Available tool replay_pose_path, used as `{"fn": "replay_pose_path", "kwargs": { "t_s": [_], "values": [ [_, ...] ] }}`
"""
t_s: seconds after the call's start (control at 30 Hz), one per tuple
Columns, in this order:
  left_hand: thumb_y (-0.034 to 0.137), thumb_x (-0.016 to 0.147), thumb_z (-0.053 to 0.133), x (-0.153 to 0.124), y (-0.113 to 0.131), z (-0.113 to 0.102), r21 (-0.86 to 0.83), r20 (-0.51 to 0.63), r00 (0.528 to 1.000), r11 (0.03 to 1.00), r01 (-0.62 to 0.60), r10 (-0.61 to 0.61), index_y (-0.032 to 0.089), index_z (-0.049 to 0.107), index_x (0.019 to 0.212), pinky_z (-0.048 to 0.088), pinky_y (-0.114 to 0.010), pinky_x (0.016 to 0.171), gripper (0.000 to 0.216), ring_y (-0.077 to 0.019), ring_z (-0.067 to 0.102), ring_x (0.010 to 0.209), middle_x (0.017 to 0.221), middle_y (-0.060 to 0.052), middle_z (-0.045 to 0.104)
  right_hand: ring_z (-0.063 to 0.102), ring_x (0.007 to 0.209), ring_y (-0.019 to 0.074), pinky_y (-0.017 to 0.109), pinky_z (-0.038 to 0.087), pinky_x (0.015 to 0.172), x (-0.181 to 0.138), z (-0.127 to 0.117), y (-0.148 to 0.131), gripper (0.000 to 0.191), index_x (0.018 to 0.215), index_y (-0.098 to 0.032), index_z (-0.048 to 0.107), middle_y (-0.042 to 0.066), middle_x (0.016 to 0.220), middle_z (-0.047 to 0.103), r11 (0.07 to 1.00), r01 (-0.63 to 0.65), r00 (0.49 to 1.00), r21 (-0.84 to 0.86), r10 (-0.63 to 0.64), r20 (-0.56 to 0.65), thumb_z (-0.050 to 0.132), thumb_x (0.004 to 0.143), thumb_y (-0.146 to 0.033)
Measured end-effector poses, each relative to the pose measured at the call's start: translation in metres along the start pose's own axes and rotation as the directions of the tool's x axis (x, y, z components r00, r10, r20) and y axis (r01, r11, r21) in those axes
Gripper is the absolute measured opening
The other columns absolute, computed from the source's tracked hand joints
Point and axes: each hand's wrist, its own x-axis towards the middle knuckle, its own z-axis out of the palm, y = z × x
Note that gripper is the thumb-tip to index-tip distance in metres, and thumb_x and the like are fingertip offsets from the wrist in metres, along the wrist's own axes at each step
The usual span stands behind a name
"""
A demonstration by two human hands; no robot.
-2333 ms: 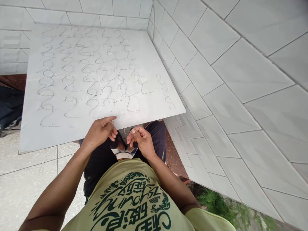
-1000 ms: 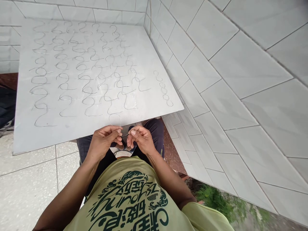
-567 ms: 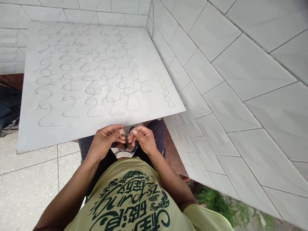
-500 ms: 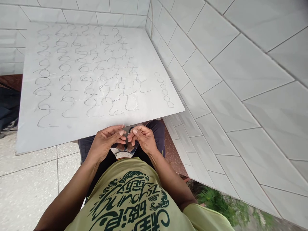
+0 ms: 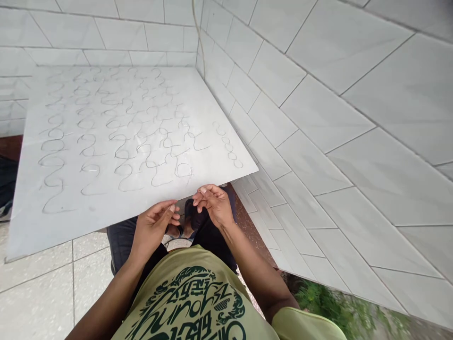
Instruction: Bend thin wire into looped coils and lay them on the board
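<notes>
Left hand: the left hand [image 5: 153,228] is hovering just below the near edge of the white board [image 5: 116,203], fingers loosely curled, grasping nothing visible.
Right hand: the right hand [image 5: 213,204] is sitting at the board's edge, fingertips pinched (any wire there is too thin to tell).
Wire pieces: bent wire shapes [image 5: 120,137] are lying in rows across the board.
Surroundings: the tiled wall [image 5: 318,108] is standing close on the right; a green plant [image 5: 329,307] is showing below.

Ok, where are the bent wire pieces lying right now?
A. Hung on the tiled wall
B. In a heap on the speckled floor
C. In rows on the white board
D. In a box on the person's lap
C: the bent wire pieces lie spread in rows on the flat white board, which sits beyond both hands and beside the tiled wall; none show on the floor or wall.
</notes>
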Motion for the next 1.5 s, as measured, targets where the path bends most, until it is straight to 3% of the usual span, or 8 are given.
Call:
{"fn": "replay_pose_path", "kwargs": {
  "t_s": [0.2,0.5,0.87,1.27,1.4,1.5],
  "values": [
    [0.054,0.086,0.075,-0.004,-0.019,-0.006,0.039,0.036,0.999,0.999,0.035,-0.037,0.014,0.076,0.111,0.063,-0.032,0.069,0.047,-0.0180,0.071,0.076,0.097,-0.009,0.077,0.071,0.065,0.0159,0.024,0.054,0.050,0.055,-0.023,-0.037,0.032,0.083,-0.019,0.070,0.006,0.082,0.079,0.998,0.031,0.992,-0.052,-0.038,-0.123,0.088,0.076,-0.044],
    [0.061,0.084,0.071,-0.016,-0.064,-0.037,0.244,-0.025,0.996,0.966,0.091,-0.087,0.015,0.074,0.112,0.061,-0.034,0.074,0.053,-0.0209,0.073,0.076,0.098,-0.009,0.078,0.072,0.067,0.0141,0.022,0.055,0.055,0.107,-0.048,-0.039,0.023,0.081,-0.018,0.068,0.006,0.082,0.079,0.990,-0.111,0.986,-0.083,0.100,-0.130,0.085,0.083,-0.033],
    [0.069,0.080,0.068,-0.012,-0.089,-0.060,0.312,-0.080,0.987,0.937,0.158,-0.140,0.014,0.073,0.112,0.061,-0.036,0.074,0.064,-0.0228,0.073,0.074,0.099,-0.011,0.078,0.073,0.065,0.0143,0.022,0.057,0.053,0.124,-0.049,-0.043,0.015,0.082,-0.015,0.065,0.008,0.079,0.079,0.960,-0.230,0.967,-0.158,0.206,-0.152,0.070,0.096,-0.016],
    [0.071,0.075,0.070,-0.010,-0.098,-0.067,0.307,-0.119,0.982,0.935,0.179,-0.149,0.014,0.074,0.110,0.064,-0.038,0.075,0.067,-0.0256,0.075,0.081,0.098,-0.011,0.079,0.074,0.059,0.0177,0.026,0.059,0.046,0.108,-0.043,-0.052,0.018,0.085,-0.012,0.064,0.012,0.082,0.079,0.913,-0.309,0.942,-0.266,0.256,-0.215,0.067,0.100,-0.023],
    [0.073,0.071,0.071,-0.009,-0.101,-0.070,0.303,-0.134,0.977,0.932,0.199,-0.165,0.015,0.075,0.108,0.065,-0.038,0.074,0.069,-0.0260,0.075,0.079,0.095,-0.010,0.079,0.070,0.054,0.0154,0.023,0.052,0.041,0.095,-0.051,-0.060,0.018,0.087,-0.015,0.062,0.009,0.080,0.078,0.863,-0.266,0.951,-0.429,0.163,-0.261,0.063,0.101,-0.026],
    [0.074,0.071,0.072,-0.008,-0.103,-0.073,0.303,-0.126,0.978,0.933,0.195,-0.164,0.015,0.076,0.107,0.065,-0.037,0.073,0.069,-0.0256,0.075,0.077,0.093,-0.010,0.079,0.066,0.053,0.0130,0.021,0.048,0.043,0.091,-0.070,-0.075,0.016,0.085,-0.018,0.062,0.005,0.079,0.077,0.731,-0.151,0.952,-0.665,-0.073,-0.296,0.061,0.099,-0.026]
  ]
}}
